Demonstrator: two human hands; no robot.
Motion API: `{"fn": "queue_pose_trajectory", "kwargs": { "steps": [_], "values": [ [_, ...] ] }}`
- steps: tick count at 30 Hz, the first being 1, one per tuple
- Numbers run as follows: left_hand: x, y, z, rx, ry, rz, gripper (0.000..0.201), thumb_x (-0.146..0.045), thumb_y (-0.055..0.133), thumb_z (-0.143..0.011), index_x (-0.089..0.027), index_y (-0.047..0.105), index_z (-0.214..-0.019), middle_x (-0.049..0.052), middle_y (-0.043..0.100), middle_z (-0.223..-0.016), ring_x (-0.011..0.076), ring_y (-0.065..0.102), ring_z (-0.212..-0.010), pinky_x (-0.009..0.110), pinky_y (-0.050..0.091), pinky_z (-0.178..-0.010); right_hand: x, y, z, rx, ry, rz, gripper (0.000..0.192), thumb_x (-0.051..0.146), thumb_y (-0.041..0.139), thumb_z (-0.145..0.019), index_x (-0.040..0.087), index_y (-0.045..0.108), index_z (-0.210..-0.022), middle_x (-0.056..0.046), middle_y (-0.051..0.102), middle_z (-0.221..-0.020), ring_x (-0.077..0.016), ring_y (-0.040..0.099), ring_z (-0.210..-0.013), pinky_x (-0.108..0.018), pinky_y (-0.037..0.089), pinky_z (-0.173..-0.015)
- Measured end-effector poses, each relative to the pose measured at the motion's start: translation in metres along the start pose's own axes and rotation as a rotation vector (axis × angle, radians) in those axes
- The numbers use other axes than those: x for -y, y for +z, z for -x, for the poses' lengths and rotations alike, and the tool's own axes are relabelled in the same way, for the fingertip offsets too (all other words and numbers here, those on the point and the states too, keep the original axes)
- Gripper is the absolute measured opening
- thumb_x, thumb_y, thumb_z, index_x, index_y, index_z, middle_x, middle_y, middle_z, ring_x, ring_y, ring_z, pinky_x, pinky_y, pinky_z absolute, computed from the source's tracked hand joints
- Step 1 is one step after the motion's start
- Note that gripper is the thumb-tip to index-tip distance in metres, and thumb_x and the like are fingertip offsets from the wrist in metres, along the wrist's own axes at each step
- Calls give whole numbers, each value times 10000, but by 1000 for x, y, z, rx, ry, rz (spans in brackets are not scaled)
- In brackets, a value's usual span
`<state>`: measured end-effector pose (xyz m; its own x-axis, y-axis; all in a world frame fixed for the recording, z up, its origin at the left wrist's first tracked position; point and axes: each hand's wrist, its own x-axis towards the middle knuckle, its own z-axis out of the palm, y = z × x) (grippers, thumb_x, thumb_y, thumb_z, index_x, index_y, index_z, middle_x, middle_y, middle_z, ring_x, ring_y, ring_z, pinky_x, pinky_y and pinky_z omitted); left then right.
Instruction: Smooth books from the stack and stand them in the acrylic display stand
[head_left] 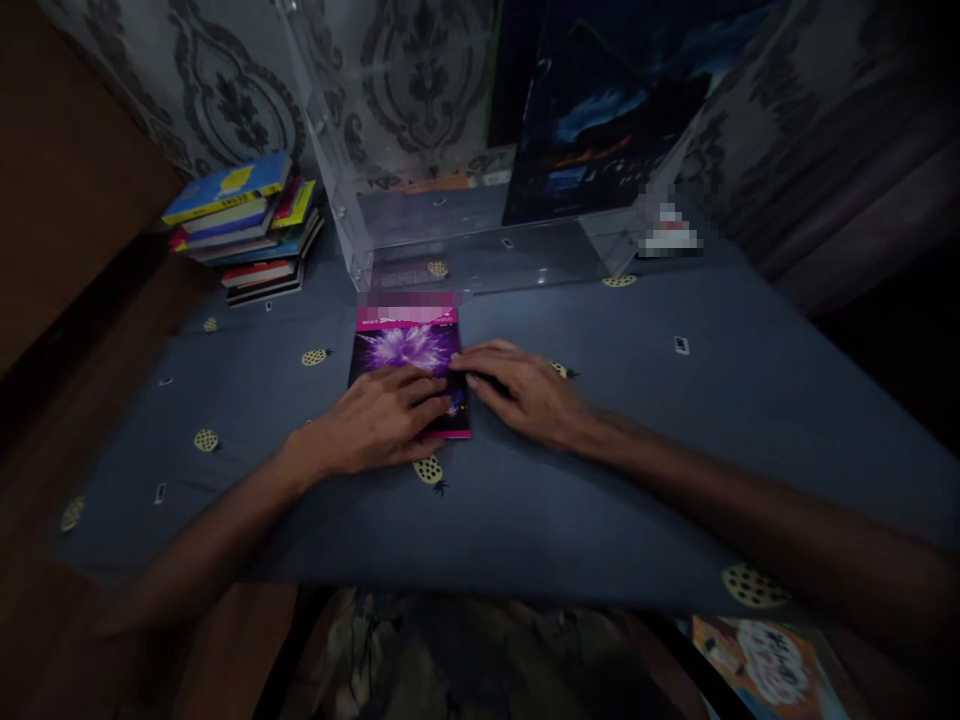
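Observation:
A thin book [409, 348] with a black and magenta cover and a bright purple burst lies closed on the cloth-covered table [570, 520]. Across its lower half my left hand [379, 415] rests flat, fingers stretched over the cover and hiding part of it. My right hand [529, 393] is at the book's right edge. Its fingertips touch that edge, and a narrow gap shows between the forefinger and the thumb. Just behind the book stands a clear plastic rack [480, 280].
Large dark-covered books [592, 120] lean inside the rack. A stack of books [247, 235] sits at the back left. A blurred-out white object [670, 232] stands at the back right. Below the table's front edge, an orange book [757, 660] shows at lower right.

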<state>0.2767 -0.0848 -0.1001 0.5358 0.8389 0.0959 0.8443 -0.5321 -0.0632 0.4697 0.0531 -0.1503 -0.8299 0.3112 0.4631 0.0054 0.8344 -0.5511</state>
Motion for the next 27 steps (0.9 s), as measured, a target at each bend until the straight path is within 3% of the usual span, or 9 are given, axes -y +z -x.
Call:
{"fn": "queue_pose_trajectory", "kwargs": {
  "steps": [6, 14, 21, 27],
  "values": [
    [1, -1, 1, -74, 20, 79, 332, -357, 496, -1018, -177, 689, -1220, 85, 728, -1226, 245, 691, -1126, 390, 592, -915, 17, -6, 13, -18, 135, -156, 307, 199, 491, -955, 228, 725, -1151, -69, 759, -1033, -211, 695, -898, -352, 565, -776],
    [0, -1, 0, -123, 16, 106, 329, -304, 449, -1040, -161, 717, -1169, 87, 753, -1164, 233, 718, -1071, 384, 609, -878, 21, -5, 10, -46, 167, -278, 271, 215, 511, -951, 197, 727, -1111, -56, 778, -974, -195, 717, -868, -327, 552, -771],
    [-1, -1, 0, -118, 20, 64, 336, -334, 449, -1038, -175, 699, -1197, 79, 752, -1159, 232, 716, -1051, 361, 606, -837, 24, -6, 10, -57, 89, -234, 253, 201, 511, -950, 198, 731, -1075, -39, 762, -885, -176, 711, -803, -305, 545, -740],
    [-2, 3, 2, -67, -1, 29, 353, -397, 465, -1030, -160, 700, -1146, 109, 719, -1194, 250, 695, -1056, 371, 595, -807, 27, -9, 13, -11, -80, -91, 256, 195, 499, -976, 207, 725, -1095, -56, 733, -882, -172, 686, -782, -308, 552, -707]
  ]
}}
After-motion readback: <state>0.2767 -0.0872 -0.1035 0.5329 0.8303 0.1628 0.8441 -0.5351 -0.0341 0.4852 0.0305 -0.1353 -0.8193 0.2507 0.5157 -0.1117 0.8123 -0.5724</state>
